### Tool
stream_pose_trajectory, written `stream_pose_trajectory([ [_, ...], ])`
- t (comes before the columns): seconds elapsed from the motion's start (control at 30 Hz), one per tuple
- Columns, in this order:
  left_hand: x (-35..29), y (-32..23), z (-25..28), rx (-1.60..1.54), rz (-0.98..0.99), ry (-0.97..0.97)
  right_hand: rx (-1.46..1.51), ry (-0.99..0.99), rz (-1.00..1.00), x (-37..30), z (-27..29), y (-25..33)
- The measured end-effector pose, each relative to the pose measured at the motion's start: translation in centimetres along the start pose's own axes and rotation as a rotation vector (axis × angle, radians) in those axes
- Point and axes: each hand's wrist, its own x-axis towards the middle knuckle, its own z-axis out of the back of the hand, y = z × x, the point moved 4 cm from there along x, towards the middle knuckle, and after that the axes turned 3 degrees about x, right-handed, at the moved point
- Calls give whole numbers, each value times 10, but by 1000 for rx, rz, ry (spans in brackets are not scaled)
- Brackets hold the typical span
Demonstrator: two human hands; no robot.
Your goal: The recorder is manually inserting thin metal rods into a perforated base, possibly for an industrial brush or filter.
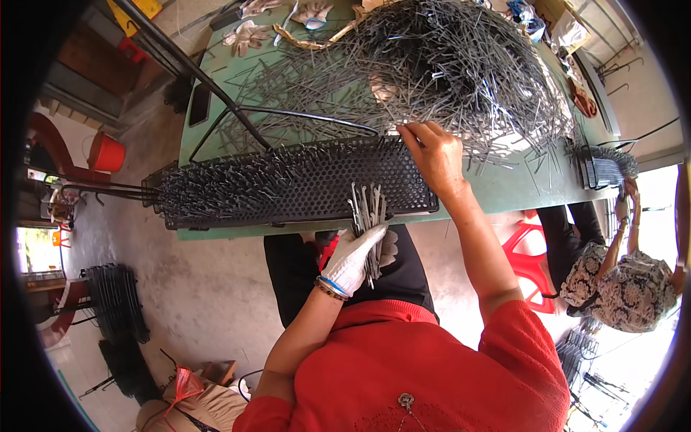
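My left hand (350, 261), in a white knit glove, is closed around a bundle of thin metal rods (368, 209) with bent ends, held upright in front of the rack. A long black perforated metal rack (331, 191) lies along the table's near edge. Its left part is thickly filled with upright rods (209, 183); bare holes show at its right. Over the rack's far right edge is my bare right hand (437, 153), fingers pinched together. Whatever its fingertips hold is too small to make out.
A large heap of loose rods (461, 65) covers much of the green table (511, 180). Work gloves (247, 36) lie at the far left, beyond a black metal frame (230, 104). At right, another person's hands (630, 198) are at a smaller rack (601, 169), near a red chair (529, 263).
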Motion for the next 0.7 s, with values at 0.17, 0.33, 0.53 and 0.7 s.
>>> stream_pose_trajectory([
  [0.17, -1, 0, 2, 38, -4, 8, -7, 56, 48, -5, -5, 5],
  [0.33, -4, -5, -1, -10, -47, 36, 303, 185, -307, -15, 13, 14],
  [0.53, -5, -11, -7, -39, -112, 29, 620, 640, -540, -53, 4, 31],
  [0.7, -2, -6, -3, -92, -71, 11, 843, 552, -826, -55, 11, 19],
])
